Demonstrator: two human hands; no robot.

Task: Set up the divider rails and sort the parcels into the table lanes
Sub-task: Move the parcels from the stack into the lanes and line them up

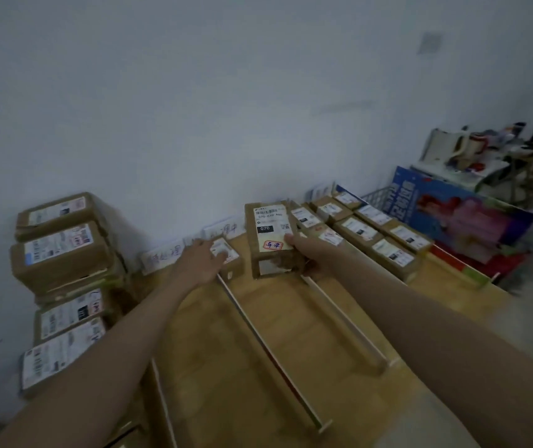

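Note:
On the wooden table thin white divider rails run from front to back and split it into lanes. My right hand grips a brown parcel with a white label marked 070, held near the far end of a middle lane. My left hand rests on a small brown parcel at the far end of the lane beside it. Several labelled parcels fill the lanes to the right.
A stack of brown parcels stands at the table's left edge against the wall. Paper name cards lean on the wall behind the lanes. A blue poster board and a cluttered table lie to the right.

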